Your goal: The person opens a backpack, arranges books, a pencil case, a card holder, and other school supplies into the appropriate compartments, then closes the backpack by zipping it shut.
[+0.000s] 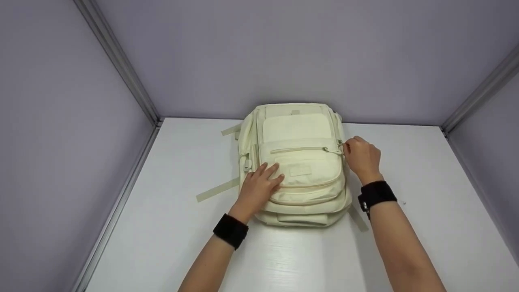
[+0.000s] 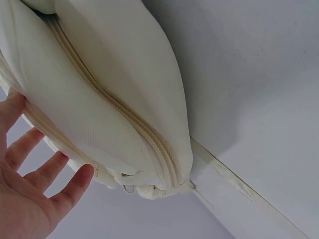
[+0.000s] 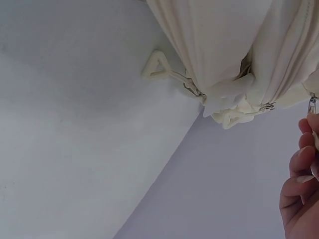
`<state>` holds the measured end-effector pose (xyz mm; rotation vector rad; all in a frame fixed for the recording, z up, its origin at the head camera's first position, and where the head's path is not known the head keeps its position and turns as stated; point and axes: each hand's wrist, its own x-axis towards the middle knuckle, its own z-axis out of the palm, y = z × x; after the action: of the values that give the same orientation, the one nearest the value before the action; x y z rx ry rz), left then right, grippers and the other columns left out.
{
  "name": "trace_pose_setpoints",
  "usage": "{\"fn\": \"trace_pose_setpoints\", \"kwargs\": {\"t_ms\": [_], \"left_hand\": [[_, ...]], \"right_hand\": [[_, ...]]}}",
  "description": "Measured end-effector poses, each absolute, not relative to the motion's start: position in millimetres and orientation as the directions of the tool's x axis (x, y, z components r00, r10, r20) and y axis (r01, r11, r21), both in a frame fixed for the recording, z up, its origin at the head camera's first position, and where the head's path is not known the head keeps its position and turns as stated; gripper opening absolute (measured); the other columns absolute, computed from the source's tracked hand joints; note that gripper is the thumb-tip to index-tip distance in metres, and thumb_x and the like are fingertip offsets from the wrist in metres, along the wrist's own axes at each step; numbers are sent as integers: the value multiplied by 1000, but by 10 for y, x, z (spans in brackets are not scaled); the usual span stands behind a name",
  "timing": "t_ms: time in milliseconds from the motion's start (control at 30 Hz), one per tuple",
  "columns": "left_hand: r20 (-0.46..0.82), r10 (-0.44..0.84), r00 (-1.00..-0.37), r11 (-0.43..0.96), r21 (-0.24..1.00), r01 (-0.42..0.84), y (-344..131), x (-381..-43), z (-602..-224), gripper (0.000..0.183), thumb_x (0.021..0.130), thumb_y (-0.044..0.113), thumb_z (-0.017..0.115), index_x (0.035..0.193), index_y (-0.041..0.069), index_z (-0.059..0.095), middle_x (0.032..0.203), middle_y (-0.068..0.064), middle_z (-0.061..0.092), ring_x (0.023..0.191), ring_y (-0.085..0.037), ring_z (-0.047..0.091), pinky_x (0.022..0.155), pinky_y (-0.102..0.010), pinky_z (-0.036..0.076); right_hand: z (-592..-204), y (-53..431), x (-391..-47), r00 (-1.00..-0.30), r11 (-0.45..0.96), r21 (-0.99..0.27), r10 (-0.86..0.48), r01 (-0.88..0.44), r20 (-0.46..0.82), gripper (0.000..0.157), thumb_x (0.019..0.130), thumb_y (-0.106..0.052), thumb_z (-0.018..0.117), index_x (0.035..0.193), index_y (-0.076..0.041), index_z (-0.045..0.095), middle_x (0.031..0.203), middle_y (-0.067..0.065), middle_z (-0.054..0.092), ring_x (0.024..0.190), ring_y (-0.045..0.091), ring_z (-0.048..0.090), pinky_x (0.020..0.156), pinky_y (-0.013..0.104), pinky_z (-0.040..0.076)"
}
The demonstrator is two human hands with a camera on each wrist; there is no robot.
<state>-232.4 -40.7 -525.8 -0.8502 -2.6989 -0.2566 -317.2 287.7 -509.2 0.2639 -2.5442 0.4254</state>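
A cream backpack [image 1: 298, 127] lies on the white table with its front panel up. My left hand [image 1: 259, 186] rests on the lower left of that panel, fingers spread; in the left wrist view the fingers [image 2: 75, 186] reach along a beige zipper seam. At the bag's right edge my right hand [image 1: 363, 158] has its fingers curled and pinches a zipper pull. The right wrist view shows a metal zipper slider [image 3: 312, 105] just above those fingertips, with the pull mostly hidden by them. A short front zipper [image 1: 298, 150] runs across the panel close to this hand.
Two more zipper pulls hang from the bag's side, one triangular loop [image 3: 157, 65] and another loop [image 3: 234, 118]. Loose straps [image 1: 218, 190] stick out to the left, and one strap [image 1: 359, 219] lies at lower right. A grey wall [image 1: 284, 52] stands behind the bag.
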Motion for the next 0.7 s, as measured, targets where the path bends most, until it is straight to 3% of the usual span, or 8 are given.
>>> {"fn": "trace_pose_setpoints", "kwargs": {"t_ms": [333,533,700], "left_hand": [[318,511,-798,814,120,569,-398,-2326,-5277,35,99,34,59,132,25,64,149,-3,44,136,-32,41,90,-54,48],[285,502,-817,797,215,564,-420,-2313,-5231,38,98,33,62,135,22,61,150,-5,43,138,-32,37,95,-55,44],[265,456,-850,805,284,520,-452,-2345,-5231,56,95,50,59,144,22,51,154,-10,35,140,-34,32,99,-58,40]], "right_hand": [[-5073,2861,-3173,-882,923,-317,-47,-218,469,18,95,-15,66,90,2,71,84,15,65,68,37,64,57,52,50],[-5024,2843,-3074,-911,884,-391,-85,-255,404,36,97,-30,64,118,-2,67,109,23,61,91,41,62,72,54,50],[-4964,2785,-2919,-949,845,-455,-176,-282,261,56,99,-49,52,141,-12,53,135,22,46,108,45,53,86,59,43]]}}
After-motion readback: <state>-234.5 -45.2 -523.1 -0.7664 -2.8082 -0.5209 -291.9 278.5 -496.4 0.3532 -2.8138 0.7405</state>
